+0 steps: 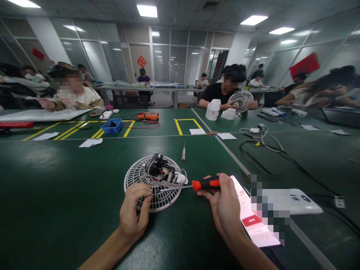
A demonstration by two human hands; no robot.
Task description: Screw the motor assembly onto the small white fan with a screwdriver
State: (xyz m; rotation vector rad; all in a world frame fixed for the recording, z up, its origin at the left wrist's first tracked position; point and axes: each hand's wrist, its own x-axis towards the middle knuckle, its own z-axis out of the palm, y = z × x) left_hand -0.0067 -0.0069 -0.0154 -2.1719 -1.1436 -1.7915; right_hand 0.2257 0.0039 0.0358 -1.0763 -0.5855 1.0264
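A round white fan grille (140, 175) lies flat on the green table (56, 195), carrying a small black motor with wires (161, 170). My left hand (135, 213) pinches the grille's near edge, fingers closed on the plastic and a thin wire. My right hand (225, 204) grips a red-and-black handled screwdriver (206, 183), its shaft pointing left toward my left fingertips at the grille.
A second small screwdriver (183, 153) lies beyond the grille. A white card with a red label (253, 221) sits by my right wrist, black and white cables (264, 142) to the right. A blue tray (111, 126) stands further back. Other people sit at the far side.
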